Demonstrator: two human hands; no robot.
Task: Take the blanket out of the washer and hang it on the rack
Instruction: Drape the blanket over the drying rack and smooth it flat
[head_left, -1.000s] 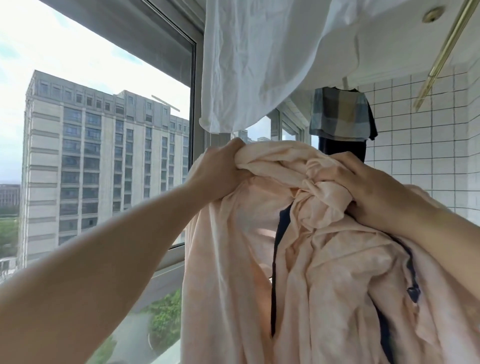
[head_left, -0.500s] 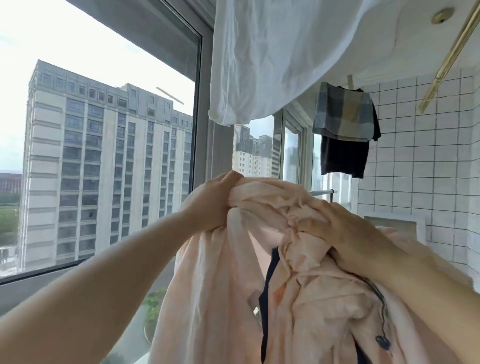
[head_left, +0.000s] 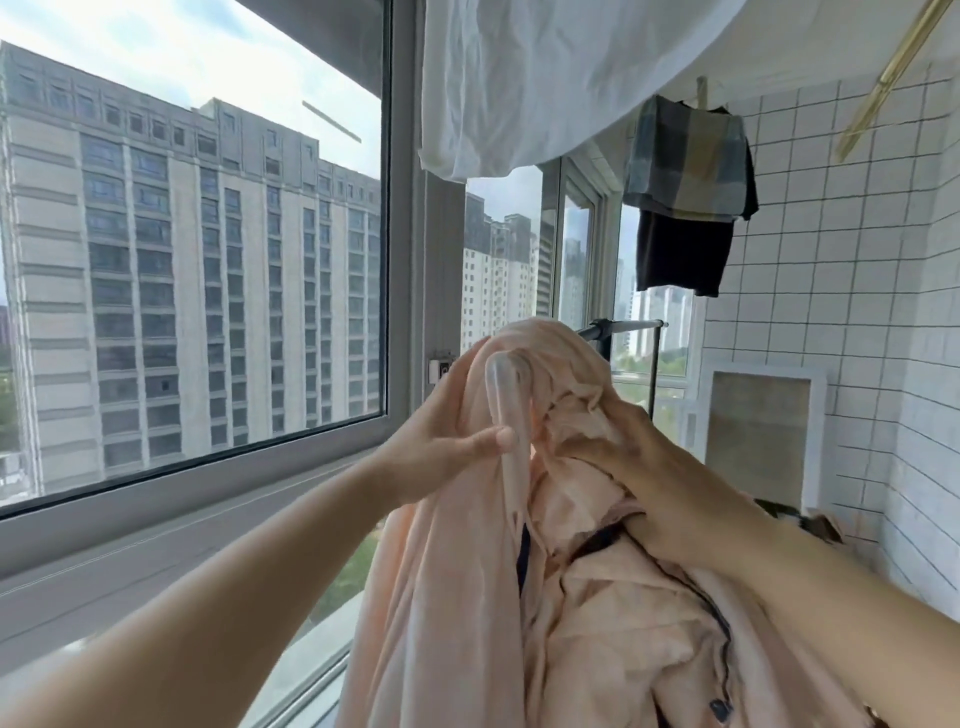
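A pale peach blanket (head_left: 457, 597) with dark navy trim hangs in bunched folds in front of me. Its top drapes over the near end of a black floor rack bar (head_left: 623, 326). My left hand (head_left: 441, 436) holds the blanket's left side, thumb across the front and fingers behind the cloth. My right hand (head_left: 623, 467) grips a bunched wad of the blanket just right of the top. The washer is out of view.
A white sheet (head_left: 545, 78) hangs overhead. A plaid cloth over a dark garment (head_left: 685, 208) hangs further back. A gold ceiling rail (head_left: 893, 78) runs at the upper right. A big window (head_left: 208, 260) lies left, a white tiled wall (head_left: 857, 312) right.
The blanket and both hands have dropped lower, and its top now lies over the rack bar. My left thumb has come round to the front of the cloth.
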